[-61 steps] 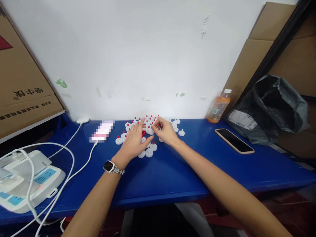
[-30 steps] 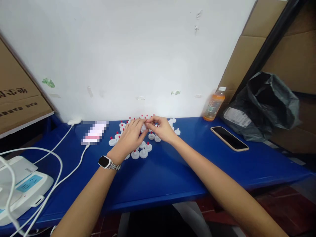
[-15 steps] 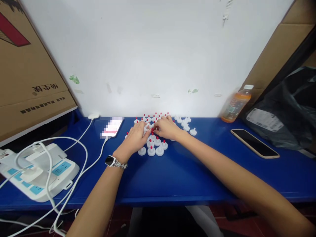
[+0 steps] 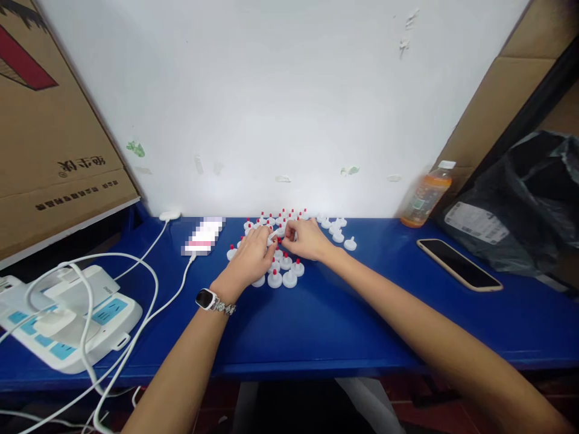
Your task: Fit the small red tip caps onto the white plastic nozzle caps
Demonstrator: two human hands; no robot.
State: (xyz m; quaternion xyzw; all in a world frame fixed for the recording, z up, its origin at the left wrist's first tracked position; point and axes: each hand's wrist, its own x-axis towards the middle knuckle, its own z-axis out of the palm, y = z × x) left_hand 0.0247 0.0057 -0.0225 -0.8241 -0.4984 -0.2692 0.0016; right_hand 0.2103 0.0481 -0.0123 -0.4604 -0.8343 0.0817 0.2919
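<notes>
My left hand [image 4: 252, 252], with a watch on its wrist, has its thumb and fingers closed on a white nozzle cap [image 4: 272, 237], a round lid with a thin spout. The lid is tilted, its spout towards my right hand [image 4: 306, 240]. The fingertips of that hand are pinched together right beside the spout; what they hold is too small to make out. Small red tips [image 4: 279, 240] lie just below them. Around both hands stand several white nozzle caps with red tips [image 4: 274, 279]. To the right are several plain white nozzle caps [image 4: 350, 244] without red tips.
A blue table [image 4: 316, 337] meets a white wall. On the left are a phone [image 4: 203, 236] on a cable and a power strip [image 4: 67, 328] with looped white cords. On the right are another phone [image 4: 459, 265], an orange drink bottle [image 4: 426, 196] and a dark plastic bag [image 4: 511, 205].
My right hand has drawn slightly away from the red tips, its fingers more curled. My left hand keeps the white nozzle cap in about the same place. The view has shifted a little.
</notes>
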